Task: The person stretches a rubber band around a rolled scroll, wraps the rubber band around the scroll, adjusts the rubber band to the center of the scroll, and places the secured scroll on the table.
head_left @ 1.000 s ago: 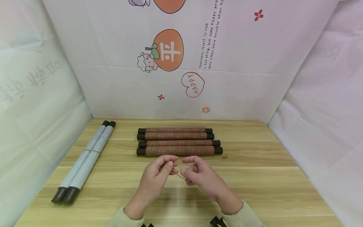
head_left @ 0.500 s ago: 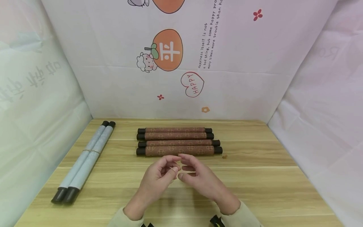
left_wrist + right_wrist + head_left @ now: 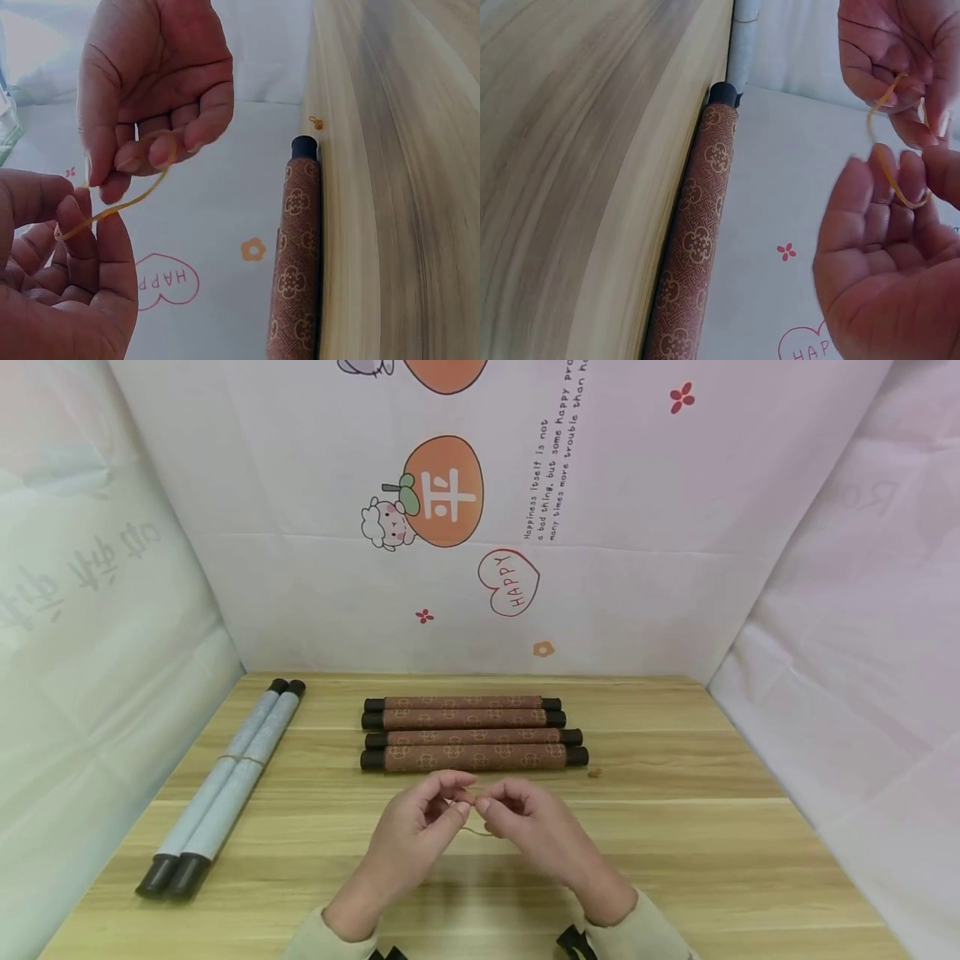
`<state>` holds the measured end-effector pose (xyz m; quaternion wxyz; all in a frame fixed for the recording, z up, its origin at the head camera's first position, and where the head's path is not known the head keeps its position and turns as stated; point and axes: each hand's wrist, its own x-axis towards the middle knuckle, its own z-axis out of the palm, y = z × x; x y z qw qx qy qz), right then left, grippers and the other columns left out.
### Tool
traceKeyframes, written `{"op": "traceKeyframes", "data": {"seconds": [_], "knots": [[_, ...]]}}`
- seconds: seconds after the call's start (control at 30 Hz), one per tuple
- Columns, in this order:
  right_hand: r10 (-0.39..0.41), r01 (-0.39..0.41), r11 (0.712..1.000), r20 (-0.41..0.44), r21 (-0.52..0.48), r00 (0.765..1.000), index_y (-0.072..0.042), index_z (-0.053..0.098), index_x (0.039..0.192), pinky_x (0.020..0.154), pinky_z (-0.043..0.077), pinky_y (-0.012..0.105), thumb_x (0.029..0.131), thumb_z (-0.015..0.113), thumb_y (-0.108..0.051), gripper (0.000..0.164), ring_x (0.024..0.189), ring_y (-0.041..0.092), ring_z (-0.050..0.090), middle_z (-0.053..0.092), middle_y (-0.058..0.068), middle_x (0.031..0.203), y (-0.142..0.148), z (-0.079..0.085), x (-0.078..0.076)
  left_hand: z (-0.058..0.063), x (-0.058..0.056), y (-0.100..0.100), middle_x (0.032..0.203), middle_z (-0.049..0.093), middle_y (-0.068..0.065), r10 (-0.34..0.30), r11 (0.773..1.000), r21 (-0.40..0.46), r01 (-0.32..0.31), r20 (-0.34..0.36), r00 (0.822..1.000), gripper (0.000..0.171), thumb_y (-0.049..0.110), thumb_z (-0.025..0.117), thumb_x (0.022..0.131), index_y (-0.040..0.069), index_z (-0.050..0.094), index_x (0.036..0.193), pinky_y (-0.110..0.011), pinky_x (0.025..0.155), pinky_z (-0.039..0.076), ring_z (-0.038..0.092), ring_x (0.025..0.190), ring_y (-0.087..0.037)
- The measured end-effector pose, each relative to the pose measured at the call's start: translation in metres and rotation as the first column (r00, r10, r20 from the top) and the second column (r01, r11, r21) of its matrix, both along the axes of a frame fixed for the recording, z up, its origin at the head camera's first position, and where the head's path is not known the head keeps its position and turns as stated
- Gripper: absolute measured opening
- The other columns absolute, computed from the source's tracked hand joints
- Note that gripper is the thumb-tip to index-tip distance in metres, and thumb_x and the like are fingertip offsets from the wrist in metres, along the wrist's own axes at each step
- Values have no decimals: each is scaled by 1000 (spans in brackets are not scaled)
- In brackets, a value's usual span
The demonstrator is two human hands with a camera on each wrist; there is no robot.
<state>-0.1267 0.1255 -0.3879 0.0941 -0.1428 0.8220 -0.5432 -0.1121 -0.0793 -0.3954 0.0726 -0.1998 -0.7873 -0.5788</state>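
A thin yellow rubber band (image 3: 124, 206) is stretched loosely between my two hands, low over the table. My left hand (image 3: 412, 827) pinches one side of it between thumb and fingers. On the other side, my right hand (image 3: 540, 831) pinches it too, thumb and index fingertips meeting the left hand's. Part of the band sags below the fingers in the head view. Just beyond the hands lie several brown patterned scrolls (image 3: 472, 757) with black end knobs, side by side in pairs; neither hand touches them.
At the left, two pale blue scrolls (image 3: 225, 802) lie slantwise, held together by a band (image 3: 242, 758) around their middle. A small orange-brown clump (image 3: 595, 773) sits right of the brown scrolls. White printed cloth (image 3: 630, 593) walls the table at the back and sides.
The right hand's fingers opened away from the band half a second ago and now pinch it again, close against the left fingertips. The scrolls have stayed put.
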Motion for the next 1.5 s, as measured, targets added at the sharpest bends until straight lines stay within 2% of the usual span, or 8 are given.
{"op": "traceKeyframes", "data": {"seconds": [0.27, 0.5, 0.7, 0.8, 0.97, 1.1, 1.3, 1.5], "knots": [[-66, 71, 980, 32, -188, 997, -4, 62, 108, 72, 62, 33, 102, 69, -25, 23, 79, 22, 69, 65, 12, 94, -1, 5, -2, -3, 0, -1, 105, 73, -5, -37, 999, -28, 40, 91, 995, 27, 16, 64, 102, 10, 68, 128, -26, 75, 57, 67, 87, -11], [-88, 87, 974, 4, -210, 996, -4, 60, 108, 66, 59, 30, 99, 71, -17, 20, 72, 18, 64, 62, 11, 91, -1, 5, -1, -5, 0, -1, 100, 74, -2, -4, 1000, -29, 7, 90, 996, 26, 15, 66, 101, 11, 68, 127, -26, 75, 58, 68, 86, -10], [-31, 40, 986, 58, -163, 998, -1, 63, 119, 61, 55, 26, 94, 76, -19, 33, 71, 15, 61, 66, 10, 99, -2, 6, 0, -4, -1, 0, 98, 73, 5, 32, 999, -12, -31, 104, 994, 27, 14, 69, 99, 17, 68, 126, -26, 74, 58, 68, 84, -11], [16, -5, 993, 91, -121, 996, -2, 66, 119, 56, 49, 23, 94, 77, -27, 37, 68, 13, 58, 67, 8, 94, -2, 5, 0, -3, 0, 0, 98, 73, 3, 34, 999, -5, -34, 95, 995, 28, 14, 69, 99, 16, 68, 127, -26, 75, 58, 68, 85, -11], [113, -103, 991, 126, -80, 986, -6, 70, 102, 49, 37, 21, 99, 72, -37, 32, 56, 9, 46, 55, -1, 70, 3, 2, 1, -3, 0, -1, 97, 73, -1, 27, 1000, 8, -28, 87, 996, 27, 15, 71, 99, 14, 69, 126, -26, 77, 58, 68, 86, -11], [154, -139, 984, 137, -111, 979, -2, 62, 88, 49, 33, 22, 103, 64, -38, 39, 52, 9, 40, 44, -4, 60, 7, 2, 1, -6, -2, -1, 97, 73, 0, -16, 1000, -22, 18, 99, 995, 28, 16, 71, 99, 14, 69, 126, -26, 77, 59, 68, 84, -11], [220, -185, 954, 133, -237, 966, 5, 56, 85, 63, 45, 26, 107, 58, -31, 42, 60, 11, 47, 48, -3, 65, 9, 3, 2, -8, -4, 2, 97, 72, 8, -49, 994, -86, 60, 122, 991, 30, 19, 69, 100, 18, 67, 130, -27, 75, 59, 68, 82, -9], [283, -237, 883, 57, -406, 957, -7, 61, 84, 78, 50, 28, 107, 56, -20, 27, 74, 10, 58, 60, -5, 80, 8, 1, 6, -7, -6, 6, 95, 73, 11, -91, 988, -109, 105, 128, 988, 31, 29, 69, 101, 19, 66, 131, -27, 75, 59, 69, 83, -7]]}}
